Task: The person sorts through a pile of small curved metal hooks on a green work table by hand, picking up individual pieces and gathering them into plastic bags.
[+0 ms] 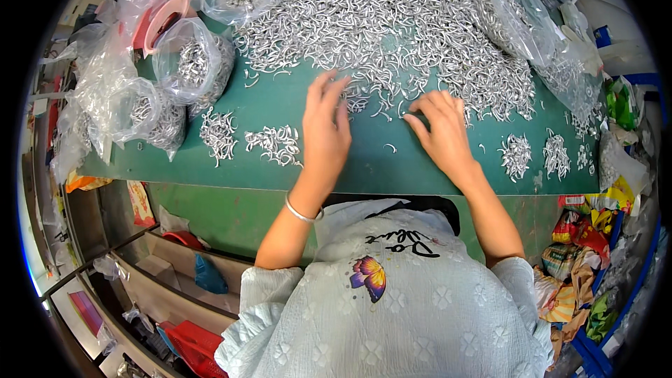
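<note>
A broad heap of small curved silver metal pieces [364,14] covers the far part of the green tabletop [420,175]. My left hand [327,115] is over the table at the heap's near edge, fingers apart and slightly blurred. Beside its fingertips lies a small cluster of these pieces [357,100], partly hidden by the hand. My right hand [442,129] is bent at the heap's edge, with a gap between thumb and forefinger. One curved piece [401,109] lies close to those two fingertips. Another single curved piece [390,147] rests on the table between my wrists.
Two small piles [218,136] [274,145] lie to the left, two more [516,157] [557,155] to the right. Clear plastic bags [189,63] of metal parts stand at the left, with a pink container [164,21] behind. More filled bags [521,17] line the right side.
</note>
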Action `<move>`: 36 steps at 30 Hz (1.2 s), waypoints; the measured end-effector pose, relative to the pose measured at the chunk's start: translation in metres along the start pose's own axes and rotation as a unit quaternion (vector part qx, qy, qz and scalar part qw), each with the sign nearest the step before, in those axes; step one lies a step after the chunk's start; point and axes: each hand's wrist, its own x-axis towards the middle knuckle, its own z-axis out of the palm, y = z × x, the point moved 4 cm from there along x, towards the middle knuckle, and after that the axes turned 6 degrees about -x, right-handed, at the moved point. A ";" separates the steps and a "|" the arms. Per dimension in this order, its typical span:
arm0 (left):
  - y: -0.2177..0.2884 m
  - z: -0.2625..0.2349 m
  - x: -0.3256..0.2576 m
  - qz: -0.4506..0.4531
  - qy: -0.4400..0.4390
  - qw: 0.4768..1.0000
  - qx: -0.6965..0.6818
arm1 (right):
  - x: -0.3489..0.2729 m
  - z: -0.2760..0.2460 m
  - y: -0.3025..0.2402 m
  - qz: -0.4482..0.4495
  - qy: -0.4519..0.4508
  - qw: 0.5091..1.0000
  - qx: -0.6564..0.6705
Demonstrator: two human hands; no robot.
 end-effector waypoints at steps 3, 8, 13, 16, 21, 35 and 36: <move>0.015 0.013 -0.032 0.057 -0.066 0.994 0.070 | 0.000 0.011 0.000 -0.021 0.028 0.998 -0.043; 0.019 0.042 -0.068 0.027 -0.176 0.982 0.063 | 0.006 0.012 -0.022 -0.030 0.036 0.999 -0.025; 0.012 0.038 -0.076 0.024 -0.165 0.985 0.040 | -0.001 0.016 -0.025 -0.058 0.013 0.998 -0.012; 0.008 0.036 -0.087 0.030 -0.171 0.985 -0.022 | -0.020 0.015 -0.034 -0.091 -0.081 0.992 0.011; 0.018 0.033 -0.090 0.041 -0.169 0.985 -0.008 | -0.002 0.012 -0.007 -0.011 -0.048 0.984 0.173; 0.010 0.030 -0.086 0.102 -0.195 0.975 -0.001 | -0.006 0.003 -0.004 -0.040 -0.093 0.986 0.131; 0.013 0.028 -0.084 0.107 -0.195 0.975 0.004 | -0.002 0.002 0.000 -0.024 -0.066 0.984 0.162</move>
